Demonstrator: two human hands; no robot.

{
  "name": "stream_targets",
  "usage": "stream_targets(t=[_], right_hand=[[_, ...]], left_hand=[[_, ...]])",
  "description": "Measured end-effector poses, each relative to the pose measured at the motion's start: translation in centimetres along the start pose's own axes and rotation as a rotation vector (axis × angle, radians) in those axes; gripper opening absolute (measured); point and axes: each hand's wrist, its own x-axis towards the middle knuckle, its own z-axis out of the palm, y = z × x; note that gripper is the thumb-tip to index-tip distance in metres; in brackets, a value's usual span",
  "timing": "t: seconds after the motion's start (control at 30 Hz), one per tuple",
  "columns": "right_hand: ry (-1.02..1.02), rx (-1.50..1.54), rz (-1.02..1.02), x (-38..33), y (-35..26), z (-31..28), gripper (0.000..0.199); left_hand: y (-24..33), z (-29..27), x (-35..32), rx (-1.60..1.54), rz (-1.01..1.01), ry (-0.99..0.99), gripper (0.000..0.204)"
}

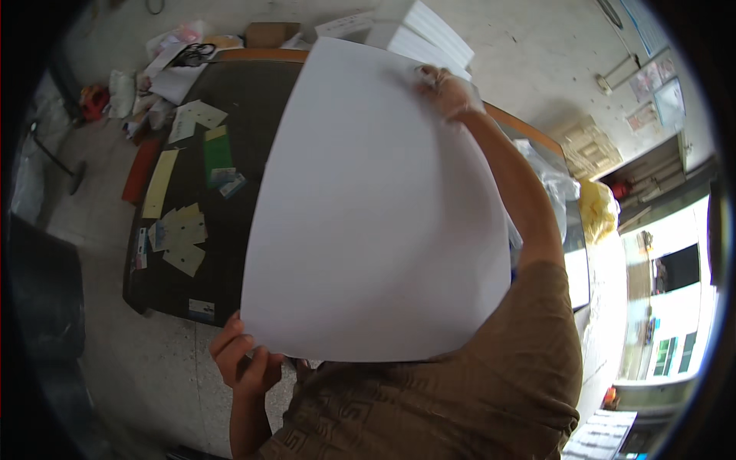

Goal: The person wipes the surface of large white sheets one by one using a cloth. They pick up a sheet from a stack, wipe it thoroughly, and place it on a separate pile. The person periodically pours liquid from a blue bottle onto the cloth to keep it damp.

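Observation:
A large white sheet (pixel 376 207) of paper or thin board covers the middle of the dark-topped table (pixel 253 100) and reaches over its near edge to my body. My left hand (pixel 241 356) pinches the sheet's near left corner between thumb and fingers. Stretched out to the far right, my right hand (pixel 451 93) is over the sheet near its far right edge, fingers curled. Something small and pale shows at those fingertips, slightly blurred, and I cannot make out what it is. The middle of the sheet bows a little toward its right side.
On the table's left lie pale yellow cards (pixel 180 234), a green strip (pixel 218 153) and white pieces (pixel 199 115). A stack of white sheets (pixel 429 38) is beyond the far edge. Clear plastic (pixel 548 180) and a yellow bag (pixel 598 211) are at the right.

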Motion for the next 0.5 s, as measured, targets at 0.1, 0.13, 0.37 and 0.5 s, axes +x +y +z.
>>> stream_targets(t=[0.1, 0.13, 0.37, 0.5], right_hand=[[-0.126, 0.129, -0.191, -12.3, -5.3, -2.8, 0.043], [-0.031, 0.028, -0.455, -17.7, -6.4, -2.9, 0.050], [-0.047, 0.279, -0.539, -36.2, -10.9, -6.9, 0.063], [-0.165, 0.282, -0.550, -32.6, -9.3, -7.4, 0.061]], left_hand=[[-1.0, 0.0, -0.3, 0.013, 0.049, 0.009, 0.021], [-1.3, 0.0, -0.1, 0.010, 0.076, 0.010, 0.021], [-2.3, 0.8, 0.1, -0.056, 0.142, -0.022, 0.020], [-2.2, 0.8, -0.5, -0.071, 0.105, -0.009, 0.017]])
